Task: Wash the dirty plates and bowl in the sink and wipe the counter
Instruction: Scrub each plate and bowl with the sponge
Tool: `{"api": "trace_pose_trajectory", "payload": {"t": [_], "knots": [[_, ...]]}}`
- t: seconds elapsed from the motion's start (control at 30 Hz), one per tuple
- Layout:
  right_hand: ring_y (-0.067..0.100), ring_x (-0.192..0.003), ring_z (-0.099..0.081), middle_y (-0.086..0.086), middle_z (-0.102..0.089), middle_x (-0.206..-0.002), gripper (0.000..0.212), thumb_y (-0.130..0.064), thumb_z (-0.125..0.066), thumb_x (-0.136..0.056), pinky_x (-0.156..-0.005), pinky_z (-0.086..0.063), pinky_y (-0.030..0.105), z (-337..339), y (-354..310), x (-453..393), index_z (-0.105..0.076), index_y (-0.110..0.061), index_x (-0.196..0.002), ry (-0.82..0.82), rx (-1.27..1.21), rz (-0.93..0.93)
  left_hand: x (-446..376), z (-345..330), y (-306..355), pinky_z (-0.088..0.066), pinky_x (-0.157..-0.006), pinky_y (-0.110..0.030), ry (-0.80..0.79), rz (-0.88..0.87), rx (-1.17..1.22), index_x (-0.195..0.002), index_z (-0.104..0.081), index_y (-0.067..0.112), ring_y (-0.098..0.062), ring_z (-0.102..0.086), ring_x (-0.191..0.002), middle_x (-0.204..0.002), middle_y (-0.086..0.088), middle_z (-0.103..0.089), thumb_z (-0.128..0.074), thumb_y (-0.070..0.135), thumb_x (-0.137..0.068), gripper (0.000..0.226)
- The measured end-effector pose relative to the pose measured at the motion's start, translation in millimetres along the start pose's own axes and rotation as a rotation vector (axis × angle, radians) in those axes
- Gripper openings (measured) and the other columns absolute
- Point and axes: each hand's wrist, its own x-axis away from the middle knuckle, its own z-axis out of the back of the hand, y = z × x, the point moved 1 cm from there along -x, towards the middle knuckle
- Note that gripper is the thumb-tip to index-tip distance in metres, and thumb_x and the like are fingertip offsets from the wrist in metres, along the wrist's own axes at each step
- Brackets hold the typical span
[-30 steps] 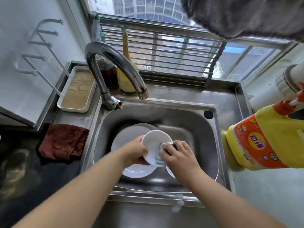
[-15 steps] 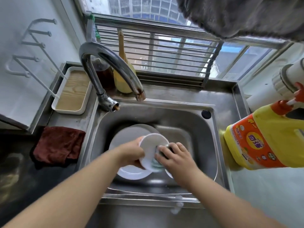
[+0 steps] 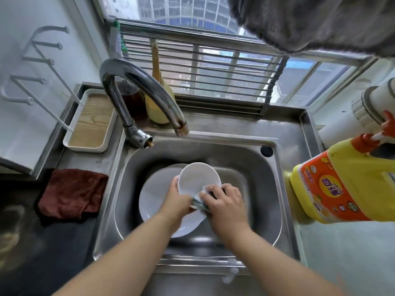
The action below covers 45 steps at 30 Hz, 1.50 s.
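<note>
Bowl (image 3: 197,180) tilted further up, left grip (image 3: 176,201) at rim, sponge (image 3: 201,204) under right grip (image 3: 224,205)

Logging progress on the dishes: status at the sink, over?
Left hand grips small white bowl. Right hand presses sponge to its rim. Large white plate underneath, in steel sink. Nothing blocking.

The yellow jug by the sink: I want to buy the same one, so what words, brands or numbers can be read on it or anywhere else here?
Yellow detergent jug, orange label: large Chinese characters in a purple and yellow roundel, too blurred to read with certainty.
Same label, upper corner: a small yellow mark, unreadable.
Same label, small print and round icons lower down: too small to read.
Elsewhere: no text visible.
</note>
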Motion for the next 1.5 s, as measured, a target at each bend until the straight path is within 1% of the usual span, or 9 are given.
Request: {"api": "trace_pose_trajectory", "payload": {"t": [0.17,0.33,0.5,0.67,0.83,0.97,1.13,1.27,1.5], "knots": [[0.03,-0.086,-0.055,0.004,-0.065,-0.108,0.027,-0.012,-0.052,-0.076,-0.083,-0.04,0.039,10.8,25.3,7.0,-0.067,-0.019,-0.098,0.021,0.1,0.39,-4.0,26.9,17.0,-0.056,-0.073,-0.052,-0.384,0.169,-0.245,-0.125,-0.053,0.022,-0.037,-0.061,-0.108,-0.118,-0.019,-0.06,-0.041,-0.008,-0.062,0.071],[0.027,-0.078,-0.055,-0.002,-0.067,-0.093,0.033,-0.015,-0.077,-0.05,-0.075,-0.033,0.036,2.8,-9.5,-9.7,-0.068,-0.025,-0.08,0.033,-0.021,-0.105,1.2,-3.2,5.0,-0.056,-0.069,-0.042,0.045,-0.064,0.033,-0.124,-0.043,0.024,-0.028,-0.06,-0.094,-0.113,-0.016,-0.058,-0.049,-0.019,-0.077,0.063],[0.03,-0.093,-0.048,0.006,-0.064,-0.108,0.034,-0.009,-0.04,-0.082,-0.086,-0.037,0.04,16.0,32.1,3.9,-0.067,-0.019,-0.099,0.069,0.133,0.411,-1.1,25.6,24.1,-0.057,-0.066,-0.046,-0.348,0.142,-0.297,-0.123,-0.05,0.027,-0.033,-0.06,-0.103,-0.114,-0.014,-0.059,-0.03,-0.017,-0.078,0.066],[0.026,-0.087,-0.048,0.0,-0.067,-0.098,0.04,-0.013,-0.077,-0.046,-0.082,-0.033,0.036,0.5,0.9,-9.0,-0.069,-0.024,-0.084,0.035,0.032,-0.024,-4.3,4.3,7.8,-0.059,-0.066,-0.042,0.042,-0.053,-0.057,-0.112,-0.052,0.022,-0.031,-0.063,-0.094,-0.111,-0.019,-0.06,-0.05,-0.013,-0.076,0.051],[0.029,-0.087,-0.054,0.005,-0.064,-0.106,0.036,-0.01,-0.059,-0.063,-0.085,-0.037,0.038,16.3,27.6,-3.1,-0.067,-0.019,-0.096,-0.004,0.117,0.315,-0.8,24.6,29.8,-0.057,-0.063,-0.042,-0.351,0.128,-0.247,-0.12,-0.055,0.02,-0.033,-0.063,-0.098,-0.109,-0.016,-0.063,-0.038,-0.006,-0.06,0.068],[0.026,-0.077,-0.054,0.0,-0.067,-0.091,0.04,-0.02,-0.083,-0.046,-0.076,-0.031,0.034,6.7,-5.3,-12.0,-0.069,-0.024,-0.083,-0.009,-0.03,-0.142,1.4,-0.8,14.3,-0.055,-0.071,-0.045,0.039,-0.041,-0.007,-0.117,-0.045,0.021,-0.028,-0.06,-0.09,-0.11,-0.016,-0.057,-0.045,-0.019,-0.077,0.057],[0.031,-0.085,-0.058,0.007,-0.065,-0.102,0.033,-0.01,-0.051,-0.071,-0.085,-0.038,0.039,18.3,22.1,3.5,-0.068,-0.016,-0.098,-0.014,0.117,0.291,-5.1,31.3,22.2,-0.057,-0.071,-0.048,-0.357,0.149,-0.261,-0.121,-0.053,0.024,-0.037,-0.06,-0.109,-0.119,-0.019,-0.059,-0.034,-0.014,-0.074,0.063],[0.029,-0.077,-0.058,0.002,-0.067,-0.091,0.04,-0.013,-0.077,-0.044,-0.079,-0.033,0.036,9.3,-2.1,-7.0,-0.07,-0.022,-0.083,-0.063,0.033,-0.064,-4.3,6.5,-0.7,-0.058,-0.072,-0.054,-0.007,-0.03,-0.06,-0.121,-0.052,0.014,-0.038,-0.063,-0.101,-0.116,-0.025,-0.061,-0.049,-0.007,-0.065,0.06],[0.031,-0.085,-0.054,0.007,-0.066,-0.099,0.026,-0.013,-0.062,-0.067,-0.085,-0.034,0.038,19.9,19.8,-4.3,-0.069,-0.018,-0.091,-0.003,0.158,0.241,1.9,17.8,15.8,-0.058,-0.065,-0.042,-0.156,0.098,-0.208,-0.122,-0.055,0.008,-0.037,-0.061,-0.105,-0.116,-0.023,-0.061,-0.04,-0.014,-0.073,0.056]]}}
